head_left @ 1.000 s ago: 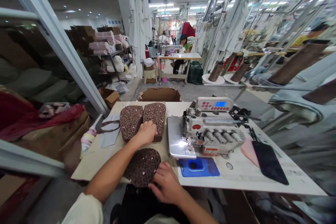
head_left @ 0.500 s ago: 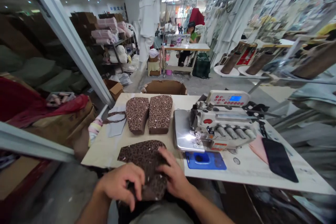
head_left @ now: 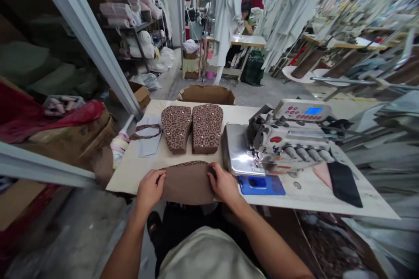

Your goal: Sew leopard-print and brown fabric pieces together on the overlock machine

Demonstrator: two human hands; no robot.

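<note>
A brown fabric piece (head_left: pixel 187 185) lies at the table's front edge, plain side up, with a strip of leopard print showing along its far edge. My left hand (head_left: pixel 151 188) pinches its left end, and my right hand (head_left: pixel 224 183) grips the right end. Beyond it are two stacks of leopard-print pieces, a left stack (head_left: pixel 176 128) and a right stack (head_left: pixel 207 127), side by side. To the right of my right hand stands an overlock sewing machine (head_left: pixel 281 139) with a metal plate (head_left: pixel 240 150). A blue tray-like piece (head_left: pixel 262 185) sits in front of the machine.
White paper (head_left: pixel 149 141) with a brown strip (head_left: pixel 145 134) lies at the table's left. Dark fabric (head_left: pixel 345 185) is at the right. Behind the table stands an open cardboard box (head_left: pixel 207 94); a metal post (head_left: pixel 88 39) rises on the left. A person (head_left: pixel 246 22) sits farther back.
The fabric piece has turned from its leopard-print side to its plain brown side. My hands have moved apart to its two ends. The camera view has shifted somewhat.
</note>
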